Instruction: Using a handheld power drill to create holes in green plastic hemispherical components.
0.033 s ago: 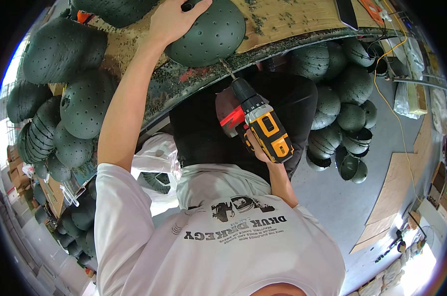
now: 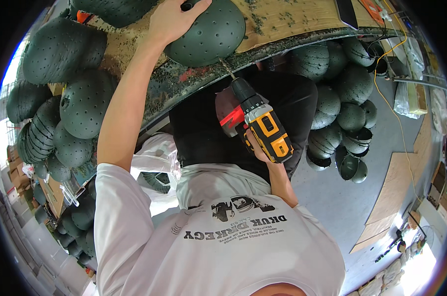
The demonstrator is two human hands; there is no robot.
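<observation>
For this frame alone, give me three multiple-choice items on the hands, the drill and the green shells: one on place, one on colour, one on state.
1. Where does the left hand rest?
A. on the domed green shell at the bench edge
B. on the floor
C. on the drill's battery

2. What colour is the cordless drill body?
A. blue and white
B. yellow and black
C. all green

3. How does the drill bit stand?
A. lying loose on the bench
B. pointing down at the floor
C. its tip at the lower edge of the shell

Answers:
1 A, the fingers lie over the shell's top on the wooden bench.
2 B, the casing is yellow with black parts.
3 C, the right hand grips the drill and the bit meets the shell's rim.
</observation>
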